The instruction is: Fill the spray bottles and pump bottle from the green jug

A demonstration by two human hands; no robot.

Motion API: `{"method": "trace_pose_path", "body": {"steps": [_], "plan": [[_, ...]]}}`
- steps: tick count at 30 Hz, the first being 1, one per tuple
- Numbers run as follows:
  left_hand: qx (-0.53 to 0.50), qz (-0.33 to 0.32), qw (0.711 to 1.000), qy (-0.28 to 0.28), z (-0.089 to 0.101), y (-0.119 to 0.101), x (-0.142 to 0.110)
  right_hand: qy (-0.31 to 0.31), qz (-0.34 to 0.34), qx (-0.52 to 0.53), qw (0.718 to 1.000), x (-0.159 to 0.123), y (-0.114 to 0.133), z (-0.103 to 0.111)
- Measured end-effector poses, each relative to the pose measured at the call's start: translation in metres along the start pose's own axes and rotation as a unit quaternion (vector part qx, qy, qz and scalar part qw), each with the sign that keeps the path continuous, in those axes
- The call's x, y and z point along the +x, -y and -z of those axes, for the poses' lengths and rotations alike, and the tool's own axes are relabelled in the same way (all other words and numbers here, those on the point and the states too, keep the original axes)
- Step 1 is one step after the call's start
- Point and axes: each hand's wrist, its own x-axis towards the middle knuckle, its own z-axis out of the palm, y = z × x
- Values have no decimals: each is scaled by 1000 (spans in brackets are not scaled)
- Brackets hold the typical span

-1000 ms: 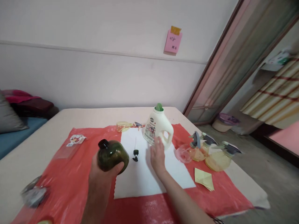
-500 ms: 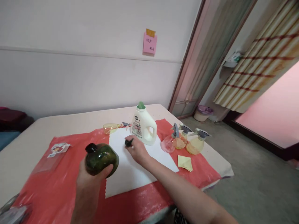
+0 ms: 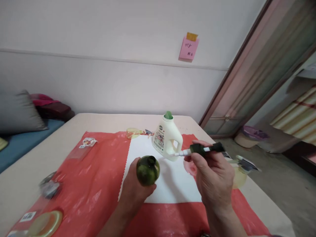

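My left hand is wrapped round a rounded dark green bottle, its uncapped neck tilted up towards me over the white sheet. In my right hand is a black and white lotion pump, held level between thumb and fingers. Its white stem points left, close in view to the handle of a cream detergent jug with green at its mouth. A pink spray bottle is partly hidden behind my right hand, and a yellow spray bottle stands to the right.
A red plastic sheet covers much of the table. Another yellow spray bottle lies at the back. On the left are a clear plastic packet and a round yellowish lid. A pink note hangs on the wall.
My right hand has lifted the pump off the white sheet, moving it right and nearer. The green bottle has moved right and its neck now faces me. The view has turned left.
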Motion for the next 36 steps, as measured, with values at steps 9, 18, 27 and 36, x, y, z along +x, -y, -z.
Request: {"method": "trace_pose_path", "body": {"steps": [9, 18, 27, 36], "plan": [[15, -25, 999, 39, -12, 18, 0, 54, 15, -49, 997, -5, -8, -1], [19, -20, 998, 58, -5, 3, -5, -4, 87, -39, 995, -13, 2, 5], [12, -105, 994, 27, -5, 4, -14, 224, 20, -76, 972, -12, -8, -10], [38, -193, 980, -2, -6, 9, -20, 284, -54, -48, 956, -9, -21, -12]]}}
